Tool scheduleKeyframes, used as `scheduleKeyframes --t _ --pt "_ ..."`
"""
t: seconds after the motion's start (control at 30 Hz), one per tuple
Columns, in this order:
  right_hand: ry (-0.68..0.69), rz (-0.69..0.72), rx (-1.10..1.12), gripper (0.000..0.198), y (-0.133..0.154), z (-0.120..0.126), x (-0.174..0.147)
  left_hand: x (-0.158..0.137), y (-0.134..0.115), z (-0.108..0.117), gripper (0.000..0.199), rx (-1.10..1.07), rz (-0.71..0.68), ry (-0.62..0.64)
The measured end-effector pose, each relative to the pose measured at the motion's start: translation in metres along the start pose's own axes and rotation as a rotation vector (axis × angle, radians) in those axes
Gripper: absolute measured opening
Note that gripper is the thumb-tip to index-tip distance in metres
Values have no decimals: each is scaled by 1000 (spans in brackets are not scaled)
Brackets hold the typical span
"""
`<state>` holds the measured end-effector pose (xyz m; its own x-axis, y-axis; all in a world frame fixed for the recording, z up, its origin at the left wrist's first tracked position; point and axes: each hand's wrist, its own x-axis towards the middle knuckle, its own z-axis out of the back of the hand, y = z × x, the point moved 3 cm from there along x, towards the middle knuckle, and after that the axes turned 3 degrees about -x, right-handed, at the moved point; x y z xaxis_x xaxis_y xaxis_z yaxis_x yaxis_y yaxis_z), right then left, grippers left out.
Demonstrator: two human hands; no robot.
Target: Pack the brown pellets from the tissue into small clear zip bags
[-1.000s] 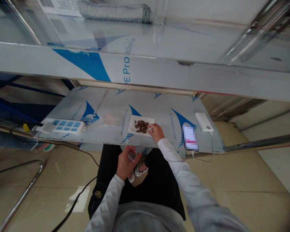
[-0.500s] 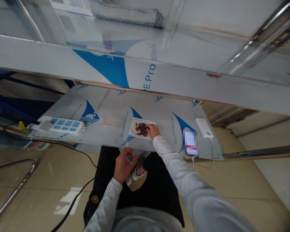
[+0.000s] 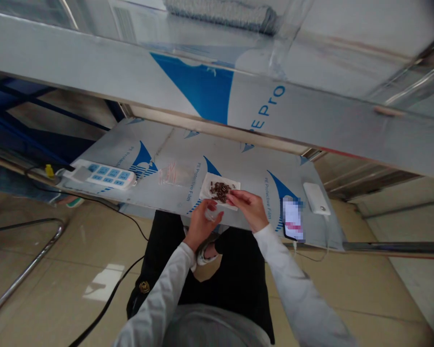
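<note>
Apparently the seated person likes everything close, because the sheet of white paper [image 3: 205, 188] lies near the front edge of the film-covered worktop [image 3: 238, 166], about midway between its ends. The small brown pieces [image 3: 219, 189] are heaped on that paper, which presumably keeps them together and off the film. From where I stand, the right hand [image 3: 251, 207] comes in over the paper's right side, thumb and fingertips brought together at the heap; whether a piece is pinched there, I cannot tell. The left hand [image 3: 202, 224], just off the front edge, curls around a small clear container [image 3: 211, 216], thumb set apart from the bent fingers; that grip probably keeps it steady close to the heap. The container is too see-through for me to make out any contents.

To the left of the paper lies a clear plastic bag [image 3: 174, 173] with pinkish marks, and the power strip [image 3: 110, 176] sits by the left front corner. Toward the right end, the phone [image 3: 292, 219] rests at the front edge beside the white power bank [image 3: 317, 198]; a white cable [image 3: 327, 231] seems to link them, which would explain their closeness.
</note>
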<state>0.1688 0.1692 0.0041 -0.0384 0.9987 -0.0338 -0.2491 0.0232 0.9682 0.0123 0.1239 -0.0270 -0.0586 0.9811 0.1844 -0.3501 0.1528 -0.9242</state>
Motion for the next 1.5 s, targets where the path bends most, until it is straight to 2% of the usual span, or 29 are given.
scheduleKeyframes --t 0.07,0.13,0.33,0.53,0.63,0.73,0.87,0.93,1.03,1.1,1.17,1.33,1.5 --pt "90 -34 142 37 17 -3 -21 6 -10 -7 27 -26 -45 15" --pt "147 -19 128 32 28 -6 -33 7 -17 -12 30 -46 -74 18" --pt "93 138 -232 24 32 -6 -40 1 -23 -16 29 -116 -75 15" --pt "69 235 -399 22 38 -9 -44 -1 -24 -12 29 -166 -70 16" --pt "71 340 -487 18 48 -7 -46 -2 -25 -9 26 -156 -75 3" --pt "152 429 -648 16 58 -6 -49 -6 -24 -9 23 -152 -68 7" --pt "280 433 -876 12 62 -9 -53 -13 -20 -13 25 -172 -54 46" --pt "322 435 -878 13 60 -9 -51 -15 -19 -15 24 -165 -56 60" --pt "324 394 -714 16 44 -2 -36 -17 -15 -13 19 -130 -50 41" --pt "204 307 -658 15 21 6 -15 -18 -11 -10 19 -104 -28 12" --pt "66 203 -715 14 -9 11 8 -18 -5 -5 21 -85 0 -25" --pt "58 156 -812 23 -71 -6 43 -19 6 4 21 -68 33 -62" --pt "45 154 -889 16 -94 -19 45 -20 12 7 21 -37 54 -67"
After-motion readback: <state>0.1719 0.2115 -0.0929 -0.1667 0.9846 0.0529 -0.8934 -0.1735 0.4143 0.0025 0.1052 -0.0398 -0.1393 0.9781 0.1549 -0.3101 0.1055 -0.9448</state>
